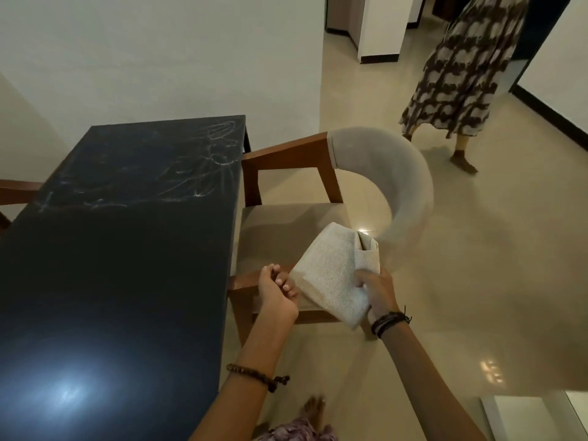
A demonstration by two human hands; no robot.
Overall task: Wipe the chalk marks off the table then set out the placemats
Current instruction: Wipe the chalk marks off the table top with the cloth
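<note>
A pale speckled cloth, folded, hangs in the air over the seat of a wooden armchair, right of the dark table. My right hand grips its right edge. My left hand pinches its left edge with curled fingers. White chalk marks are smeared across the far half of the table top; the near half shows only a lamp's glare. No placemats are visible unless the cloth is one; I cannot tell.
The armchair with a curved grey backrest stands tight against the table's right side. A person in a patterned skirt stands on the tiled floor at the back right. Another chair's arm shows at the table's left. My bare foot is below.
</note>
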